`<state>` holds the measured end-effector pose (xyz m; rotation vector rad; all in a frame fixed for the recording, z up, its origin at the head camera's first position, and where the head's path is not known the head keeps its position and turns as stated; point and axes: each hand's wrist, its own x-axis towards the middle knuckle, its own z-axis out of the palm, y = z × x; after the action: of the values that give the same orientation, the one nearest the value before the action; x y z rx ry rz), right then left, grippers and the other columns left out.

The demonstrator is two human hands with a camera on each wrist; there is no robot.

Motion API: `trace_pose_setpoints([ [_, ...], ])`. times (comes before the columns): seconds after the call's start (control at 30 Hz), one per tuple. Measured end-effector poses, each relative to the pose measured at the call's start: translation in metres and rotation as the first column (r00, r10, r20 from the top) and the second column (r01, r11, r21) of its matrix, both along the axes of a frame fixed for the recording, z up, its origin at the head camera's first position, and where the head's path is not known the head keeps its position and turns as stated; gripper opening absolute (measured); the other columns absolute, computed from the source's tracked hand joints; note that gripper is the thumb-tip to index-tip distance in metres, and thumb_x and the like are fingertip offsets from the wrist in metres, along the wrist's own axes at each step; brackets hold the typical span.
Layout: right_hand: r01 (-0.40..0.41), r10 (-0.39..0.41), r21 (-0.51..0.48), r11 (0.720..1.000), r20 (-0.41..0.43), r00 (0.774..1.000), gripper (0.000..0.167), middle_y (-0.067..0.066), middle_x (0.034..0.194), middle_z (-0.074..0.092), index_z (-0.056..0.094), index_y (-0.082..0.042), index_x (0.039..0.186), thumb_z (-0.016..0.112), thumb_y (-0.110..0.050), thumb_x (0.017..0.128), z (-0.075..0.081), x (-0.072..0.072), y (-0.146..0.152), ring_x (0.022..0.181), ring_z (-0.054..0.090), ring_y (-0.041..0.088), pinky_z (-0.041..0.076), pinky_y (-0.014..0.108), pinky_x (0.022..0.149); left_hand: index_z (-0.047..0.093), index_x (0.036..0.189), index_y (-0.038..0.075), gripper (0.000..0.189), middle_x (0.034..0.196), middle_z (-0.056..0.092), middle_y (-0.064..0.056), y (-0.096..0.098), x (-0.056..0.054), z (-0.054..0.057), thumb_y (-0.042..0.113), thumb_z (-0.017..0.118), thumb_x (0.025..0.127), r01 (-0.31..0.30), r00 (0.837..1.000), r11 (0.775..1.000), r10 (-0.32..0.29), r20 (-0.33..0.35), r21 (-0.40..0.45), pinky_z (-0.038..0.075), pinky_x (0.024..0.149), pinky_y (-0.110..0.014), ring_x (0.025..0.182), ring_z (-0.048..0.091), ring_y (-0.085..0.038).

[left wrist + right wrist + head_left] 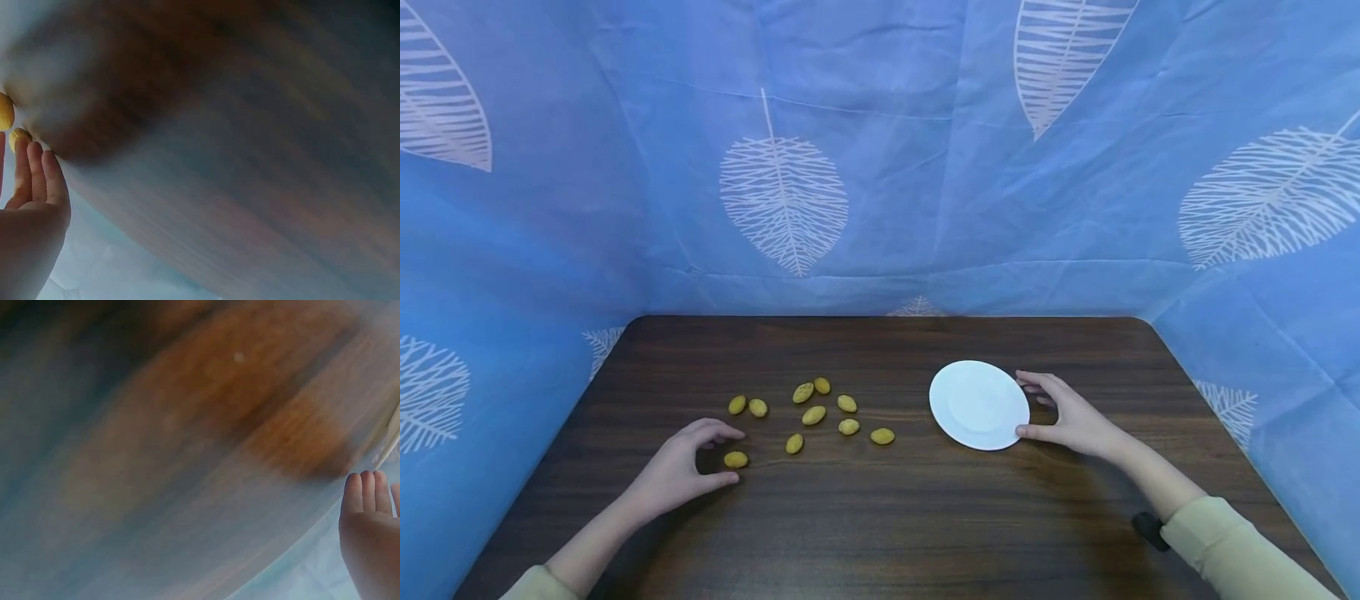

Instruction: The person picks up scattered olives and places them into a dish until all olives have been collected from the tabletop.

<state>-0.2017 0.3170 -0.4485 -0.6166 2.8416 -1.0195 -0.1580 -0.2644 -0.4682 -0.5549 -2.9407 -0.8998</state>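
Note:
A small oval yellow-green fruit (pixel 736 459) lies on the table between the spread thumb and fingers of my left hand (pixel 673 471); I see a gap on both sides of it. In the left wrist view, my left hand (pixel 39 206) has straight fingers close to two yellow fruits, one of them this fruit (pixel 6 112). At the right, a round white plate (pixel 977 406) has my right hand (pixel 1070 417) at its right rim. Thumb and fingertips stand apart there, near or touching the rim. The right wrist view shows that hand's fingers (pixel 367 492) straight, below the pale plate edge (pixel 390 440).
Several similar fruits (pixel 813 415) are scattered over the left and middle of the dark wooden table (pixel 880 533). Blue cloth (pixel 910 192) with white leaf prints hangs behind and beside the table. A black band (pixel 1150 531) is on the right wrist.

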Motion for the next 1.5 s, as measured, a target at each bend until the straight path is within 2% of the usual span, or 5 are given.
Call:
trace_pose_setpoints([
  [0.27, -0.006, 0.006, 0.028, 1.0, 0.009, 1.0, 0.092, 0.03, 0.147, 0.048, 0.044, 0.011, 0.153, 0.094, -0.022, 0.082, -0.007, -0.005, -0.002, 0.131, 0.055, 0.047, 0.052, 0.057, 0.106, 0.076, 0.116, 0.017, 0.04, 0.116, 0.073, 0.003, 0.005, -0.003, 0.0, 0.019, 0.094, 0.081, 0.027, 0.999, 0.999, -0.026, 0.032, -0.019, 0.061, 0.09, -0.037, 0.103, 0.069, -0.02],
  [0.47, -0.012, 0.012, 0.056, 0.998, 0.013, 1.0, 0.093, 0.029, 0.147, 0.05, 0.047, 0.01, 0.152, 0.095, -0.025, 0.081, -0.007, -0.005, -0.002, 0.13, 0.055, 0.045, 0.052, 0.054, 0.105, 0.077, 0.113, 0.015, 0.033, 0.106, 0.073, 0.006, 0.009, -0.006, 0.002, 0.012, 0.091, 0.083, 0.032, 0.996, 1.0, -0.032, 0.08, 0.001, 0.06, 0.083, -0.028, 0.093, 0.065, -0.008],
  [0.87, -0.019, 0.02, 0.059, 0.998, -0.005, 1.0, 0.096, 0.029, 0.144, 0.051, 0.046, 0.01, 0.152, 0.098, -0.023, 0.077, -0.01, -0.006, -0.003, 0.127, 0.056, 0.045, 0.054, 0.049, 0.103, 0.077, 0.097, 0.018, 0.02, 0.097, 0.074, 0.007, 0.015, -0.009, 0.005, 0.009, 0.089, 0.085, -0.03, 0.989, 1.0, 0.029, 0.142, 0.0, 0.058, 0.079, -0.025, 0.089, 0.067, -0.008],
  [1.17, -0.009, 0.01, -0.008, 1.0, 0.054, 0.998, 0.097, 0.029, 0.148, 0.047, 0.043, 0.009, 0.154, 0.097, -0.021, 0.078, -0.015, -0.009, 0.001, 0.132, 0.049, 0.045, 0.046, 0.017, 0.106, 0.079, 0.098, 0.015, 0.013, 0.095, 0.076, 0.004, 0.021, -0.012, 0.007, 0.012, 0.087, 0.088, -0.027, 0.986, 0.998, 0.016, 0.168, 0.065, 0.058, 0.074, -0.022, 0.083, 0.067, -0.004],
  [1.5, 0.002, 0.006, -0.074, 0.997, 0.111, 0.994, 0.097, 0.028, 0.15, 0.046, 0.042, 0.007, 0.155, 0.097, -0.017, 0.078, -0.017, -0.011, 0.002, 0.134, 0.048, 0.044, 0.041, 0.012, 0.105, 0.08, 0.098, 0.012, 0.013, 0.094, 0.077, 0.001, 0.049, -0.027, 0.019, 0.015, 0.088, 0.088, -0.038, 0.984, 0.986, 0.008, 0.18, 0.163, 0.057, 0.072, -0.022, 0.082, 0.066, -0.007],
])
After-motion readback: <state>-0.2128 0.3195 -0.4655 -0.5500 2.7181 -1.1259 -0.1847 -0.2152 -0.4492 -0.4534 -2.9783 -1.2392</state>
